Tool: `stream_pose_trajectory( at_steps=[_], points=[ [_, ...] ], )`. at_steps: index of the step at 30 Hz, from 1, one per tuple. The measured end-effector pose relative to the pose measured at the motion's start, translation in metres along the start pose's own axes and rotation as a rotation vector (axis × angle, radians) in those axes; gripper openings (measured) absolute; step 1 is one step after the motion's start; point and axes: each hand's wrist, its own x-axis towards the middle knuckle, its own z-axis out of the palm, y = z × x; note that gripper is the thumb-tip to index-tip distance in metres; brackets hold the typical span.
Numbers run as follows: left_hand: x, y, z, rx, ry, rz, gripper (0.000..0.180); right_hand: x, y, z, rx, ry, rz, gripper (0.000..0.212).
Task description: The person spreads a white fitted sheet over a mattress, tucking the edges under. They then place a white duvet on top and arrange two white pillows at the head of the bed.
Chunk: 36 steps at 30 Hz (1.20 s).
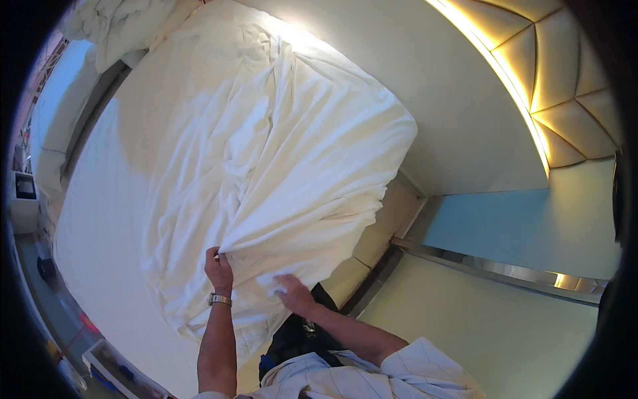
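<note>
A large white bed cover (312,166) lies heaped in long creases over the bed (100,219); whether it is a sheet or a duvet cover I cannot tell. My left hand (218,269), with a metal-banded watch (220,300) at its wrist, pinches a fold of it and draws the cloth into a raised point. Folds fan out from that pinch toward the far right. Close by on the right, my right hand (296,294) rests at the near part of the cover with its fingers apart.
A pale wall (465,120) with a lit padded panel (558,80) rises at the right. Below it runs a low partition with a metal strip (492,266). Crumpled white bedding (126,26) is piled far left. A tray of small things (119,369) stands near left.
</note>
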Motion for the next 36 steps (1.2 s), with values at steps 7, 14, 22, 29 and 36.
stream_pose_trajectory(
  at_steps=[7,14,22,29,36],
  points=[
    [-0.096,-0.035,-0.041,0.338,-0.031,0.210,0.041,0.010,0.033,-0.057,-0.279,0.168,0.077,0.051],
    [-0.184,-0.038,-0.079,0.434,-0.467,0.302,0.041,-0.025,-0.004,0.029,-0.334,-0.043,-0.178,0.040],
    [-0.176,-0.104,-0.107,0.613,-0.442,0.395,0.015,-0.019,0.009,0.072,-0.487,0.157,-0.178,0.008],
    [-0.187,-0.147,-0.165,0.556,-0.714,0.576,0.008,-0.117,0.002,0.117,-0.493,-0.213,0.047,0.014],
    [-0.263,-0.339,-0.325,1.134,-1.411,0.303,0.019,-0.246,-0.004,0.392,-0.263,-0.917,-0.104,0.014]
  ],
)
